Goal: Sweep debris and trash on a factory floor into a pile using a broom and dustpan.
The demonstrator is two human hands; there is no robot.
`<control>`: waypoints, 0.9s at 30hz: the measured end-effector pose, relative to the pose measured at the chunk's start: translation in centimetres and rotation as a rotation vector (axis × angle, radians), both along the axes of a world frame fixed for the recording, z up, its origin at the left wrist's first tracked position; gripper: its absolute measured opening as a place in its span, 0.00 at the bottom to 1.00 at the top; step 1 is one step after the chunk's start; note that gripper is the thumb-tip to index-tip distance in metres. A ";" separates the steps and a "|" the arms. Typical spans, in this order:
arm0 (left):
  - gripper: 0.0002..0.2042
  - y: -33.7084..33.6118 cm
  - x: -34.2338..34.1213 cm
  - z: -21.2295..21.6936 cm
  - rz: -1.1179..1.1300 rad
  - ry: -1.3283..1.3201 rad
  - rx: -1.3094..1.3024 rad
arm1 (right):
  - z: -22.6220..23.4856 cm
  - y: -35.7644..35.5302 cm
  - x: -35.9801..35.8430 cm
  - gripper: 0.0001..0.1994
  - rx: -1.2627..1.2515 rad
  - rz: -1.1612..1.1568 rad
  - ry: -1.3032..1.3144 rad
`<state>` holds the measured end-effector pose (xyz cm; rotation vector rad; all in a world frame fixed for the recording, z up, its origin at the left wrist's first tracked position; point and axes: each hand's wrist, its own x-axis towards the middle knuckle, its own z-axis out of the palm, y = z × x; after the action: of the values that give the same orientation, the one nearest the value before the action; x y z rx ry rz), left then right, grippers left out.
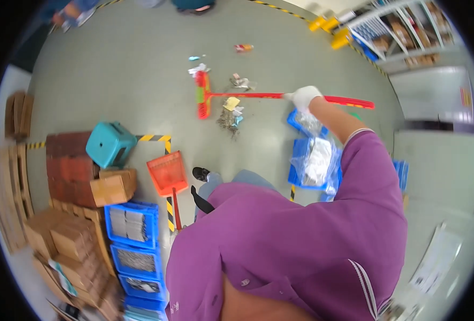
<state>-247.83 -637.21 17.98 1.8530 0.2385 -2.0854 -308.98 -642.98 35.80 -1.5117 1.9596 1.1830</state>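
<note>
My right hand (304, 99), in a white glove, is wrapped round the red handle of a broom (247, 96) stretched out to the left. The broom's red, yellow and green head (202, 95) is beside litter on the grey floor. A dirt pile (227, 121) holds a yellow scrap (231, 103) and blue bits; crumpled wrappers (241, 82) lie just beyond. Behind the broom head is a white crumpled piece (198, 69). An orange-red dustpan (167, 174) stands left of my foot, its handle running back to my left hand (176, 234), mostly hidden by my sleeve but apparently closed on it.
An orange wrapper (243, 48) lies farther out. To the left are a teal stool (110, 144), cardboard boxes (114, 187) and blue crates (133, 224). Blue bins with plastic bags (317, 160) stand under my right arm. Shelving (397, 32) is at the far right; another person's legs (76, 13) show far left.
</note>
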 end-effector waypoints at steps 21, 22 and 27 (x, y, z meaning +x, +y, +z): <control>0.10 -11.8 -7.5 2.4 -0.388 0.220 -0.023 | -7.4 44.0 23.9 0.18 -0.395 -1.175 -0.326; 0.11 -12.8 -8.6 3.0 -0.389 0.177 0.008 | -6.7 46.5 27.1 0.17 -0.433 -1.188 -0.311; 0.14 -17.5 -10.7 1.9 -0.657 0.130 -0.214 | -5.5 50.9 37.6 0.22 -0.218 -1.359 -0.355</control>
<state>-258.53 -654.74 19.91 1.8219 -0.6252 -2.5161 -271.40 -592.08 30.34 -0.1498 2.1472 0.0943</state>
